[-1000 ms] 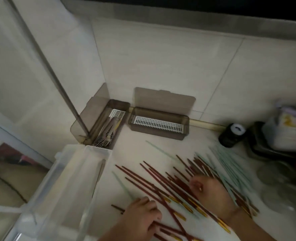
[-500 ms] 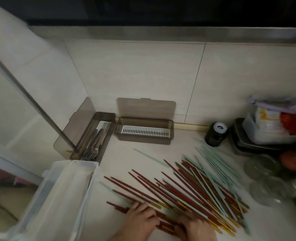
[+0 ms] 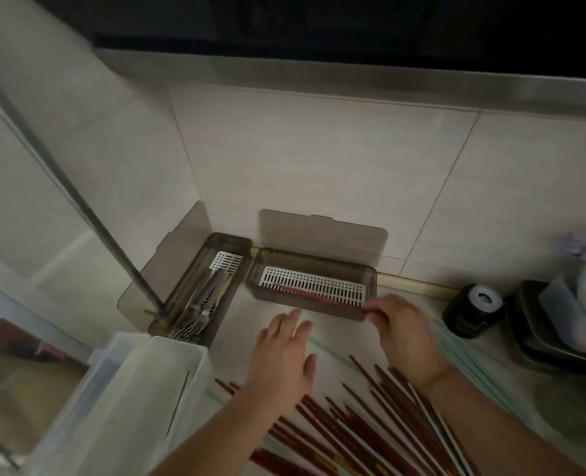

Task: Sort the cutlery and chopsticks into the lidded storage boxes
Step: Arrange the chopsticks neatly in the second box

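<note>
Chopsticks (image 3: 363,420) lie spread on the table (image 3: 339,334) nearest me — my left hand (image 3: 281,352) hovers flat, grip relaxed, while my right hand (image 3: 401,328) pinches red ones at the long box (image 3: 310,283); forks (image 3: 199,310) fill the corner box (image 3: 195,286).

Your view's dim and grainy — top edge falls to black, your hands smear with motion blur, and straight lines bow at the edges.

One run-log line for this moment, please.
step: loading red chopsticks into smoked-brown lidded box | right hand: pinching chopstick ends at box's right end | left hand: open, above counter | forks: in left box
</note>
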Available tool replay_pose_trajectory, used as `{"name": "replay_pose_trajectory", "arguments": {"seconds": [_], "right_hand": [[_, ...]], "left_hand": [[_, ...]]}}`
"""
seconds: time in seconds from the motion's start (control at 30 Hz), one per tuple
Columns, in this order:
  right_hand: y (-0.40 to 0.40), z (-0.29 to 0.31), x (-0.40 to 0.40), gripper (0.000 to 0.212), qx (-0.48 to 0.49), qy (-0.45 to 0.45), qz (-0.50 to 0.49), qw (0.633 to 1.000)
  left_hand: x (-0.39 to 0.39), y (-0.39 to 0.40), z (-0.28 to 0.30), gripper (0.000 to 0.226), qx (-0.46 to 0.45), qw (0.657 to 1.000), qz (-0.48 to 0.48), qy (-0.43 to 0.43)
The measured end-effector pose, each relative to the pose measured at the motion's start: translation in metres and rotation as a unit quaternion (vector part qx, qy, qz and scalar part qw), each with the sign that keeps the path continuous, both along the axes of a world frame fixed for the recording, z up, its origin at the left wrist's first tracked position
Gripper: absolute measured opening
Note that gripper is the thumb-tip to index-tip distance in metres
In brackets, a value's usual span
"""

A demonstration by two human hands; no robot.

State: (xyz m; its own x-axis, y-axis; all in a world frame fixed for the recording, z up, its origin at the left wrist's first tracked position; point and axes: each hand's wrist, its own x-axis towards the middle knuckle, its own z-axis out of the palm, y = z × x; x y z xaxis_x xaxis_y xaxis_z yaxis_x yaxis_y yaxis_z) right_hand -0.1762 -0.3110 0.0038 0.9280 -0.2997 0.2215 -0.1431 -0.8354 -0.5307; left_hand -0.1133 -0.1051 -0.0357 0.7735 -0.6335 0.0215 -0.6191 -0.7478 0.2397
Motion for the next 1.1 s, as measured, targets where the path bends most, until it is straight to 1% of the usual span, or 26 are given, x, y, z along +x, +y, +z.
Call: {"name": "replay_pose_trajectory", "arguments": {"seconds": [0.03,0.1,0.2,0.37,0.43,0.57,0.67,0.73,0.8,0.9,1.03,1.1], "right_hand": [[-0.003,0.000,0.022,0.017,0.002,0.018,-0.008,1.000],[-0.007,-0.009,0.060,0.022,0.004,0.089,-0.016,0.996],[-0.005,-0.028,0.095,0.030,-0.035,0.183,0.006,0.982],[-0.002,-0.034,0.116,0.029,-0.041,0.225,0.027,0.973],[-0.004,-0.035,0.119,0.029,-0.040,0.230,0.041,0.972],[-0.003,-0.036,0.115,0.029,-0.041,0.228,0.068,0.970],[-0.002,-0.035,0.111,0.029,-0.033,0.183,0.031,0.982],[-0.003,-0.035,0.109,0.029,-0.005,0.160,0.021,0.987],[-0.001,-0.037,0.105,0.027,0.010,0.182,0.046,0.982],[0.003,-0.046,0.102,0.024,-0.009,0.232,0.063,0.971],[0.002,-0.057,0.101,0.023,0.039,0.260,0.051,0.964],[0.000,-0.057,0.101,0.022,0.055,0.269,0.063,0.960]], "left_hand": [[0.016,-0.006,0.002,0.062,0.018,1.000,0.018,0.000],[0.043,-0.013,0.003,0.071,0.067,0.997,0.035,0.014],[0.066,-0.011,-0.005,0.078,0.122,0.991,0.055,0.022],[0.076,-0.003,-0.016,0.078,0.139,0.988,0.058,0.029],[0.082,-0.001,-0.016,0.071,0.124,0.991,0.055,0.020],[0.096,0.002,-0.012,0.045,0.058,0.997,0.046,-0.019],[0.104,0.003,-0.009,0.033,0.017,0.999,0.037,0.008],[0.103,0.003,-0.007,0.029,0.000,0.999,0.028,0.017],[0.097,0.005,-0.008,0.029,-0.014,0.999,0.024,0.015],[0.085,0.008,-0.011,0.026,-0.031,0.999,0.026,0.013],[0.080,0.009,-0.013,0.023,-0.035,0.999,0.032,0.006],[0.080,0.009,-0.012,0.021,-0.042,0.998,0.039,0.000]]}}
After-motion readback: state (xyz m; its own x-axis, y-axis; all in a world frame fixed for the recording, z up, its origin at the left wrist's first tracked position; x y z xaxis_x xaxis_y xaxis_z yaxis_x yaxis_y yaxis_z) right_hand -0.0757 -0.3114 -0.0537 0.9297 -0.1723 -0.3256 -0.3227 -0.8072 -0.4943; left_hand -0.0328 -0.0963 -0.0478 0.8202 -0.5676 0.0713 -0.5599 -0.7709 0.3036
